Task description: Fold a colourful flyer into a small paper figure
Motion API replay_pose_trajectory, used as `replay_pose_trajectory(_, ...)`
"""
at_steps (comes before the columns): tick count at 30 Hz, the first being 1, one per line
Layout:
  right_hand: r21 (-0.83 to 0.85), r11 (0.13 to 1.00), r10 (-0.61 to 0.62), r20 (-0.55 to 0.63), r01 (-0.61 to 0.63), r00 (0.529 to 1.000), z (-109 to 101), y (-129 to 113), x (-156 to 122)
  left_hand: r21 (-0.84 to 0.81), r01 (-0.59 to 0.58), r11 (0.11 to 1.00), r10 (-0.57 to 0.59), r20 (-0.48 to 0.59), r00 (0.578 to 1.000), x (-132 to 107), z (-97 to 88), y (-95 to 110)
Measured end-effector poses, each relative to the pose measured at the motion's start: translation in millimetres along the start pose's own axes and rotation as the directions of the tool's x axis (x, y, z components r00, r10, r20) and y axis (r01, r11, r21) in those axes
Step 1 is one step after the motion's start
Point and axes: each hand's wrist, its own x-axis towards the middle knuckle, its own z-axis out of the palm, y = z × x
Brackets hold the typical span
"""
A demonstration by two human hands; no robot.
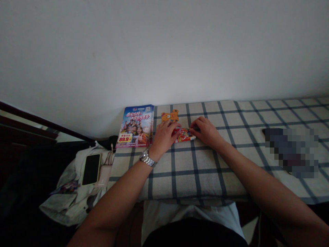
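Red printed paper (186,134) lies on the checked cloth (200,171) that covers the counter, between the two hands and near the middle of the view. Left hand (164,135) comes over its left end, fingers half curled and the thumb reaching onto the print. Right hand (205,131) meets the other end, its fingers bent in toward the thumb. Both touch the paper — whether either has it pinched, I cannot tell.

Just beyond the left hand lies an orange bear figure (170,115). To its left is a stack of blue leaflets (136,125) (the top one shows 89.9 in its lower corner), set near the wall (164,51). A silver watch (148,159) circles the left wrist.

Off the counter's left end, a phone (92,168) with a dark screen rests on pale fabric (66,206). Well to the right, a dark object (288,151) lies on the cloth — blurred out, so not identifiable.
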Motion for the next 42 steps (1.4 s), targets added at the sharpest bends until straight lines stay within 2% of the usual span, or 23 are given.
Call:
replay_pose_trajectory(15,-0.001,1.000,-0.016,0.010,0.016,1.000,-0.9,-0.8,-0.3,0.065,-0.026,0.998,0.026,0.002,1.000,-0.2,1.7,-1.1)
replay_pose_trajectory(23,0.005,1.000,-0.002,0.011,0.002,1.000,0.9,1.1,0.9,0.001,-0.154,0.988,0.154,0.009,0.988,2.6,-1.9,-1.5)
replay_pose_trajectory(29,0.007,1.000,0.001,0.015,-0.002,1.000,0.6,0.6,2.0,0.012,-0.179,0.984,0.178,0.022,0.984,2.9,-4.1,-3.8)
replay_pose_trajectory(34,-0.003,1.000,0.002,0.024,-0.002,1.000,2.0,3.2,3.0,0.034,-0.202,0.979,0.202,0.009,0.979,0.5,-7.6,3.6)
replay_pose_trajectory(39,-0.008,1.000,-0.010,0.005,0.010,1.000,3.9,4.4,1.7,-0.041,-0.322,0.946,0.324,0.084,0.942,-2.1,-7.8,14.6)
replay_pose_trajectory(42,-0.004,1.000,-0.015,-0.009,0.015,1.000,4.0,4.2,0.9,-0.044,-0.327,0.944,0.330,0.110,0.937,-3.6,-6.5,16.3)
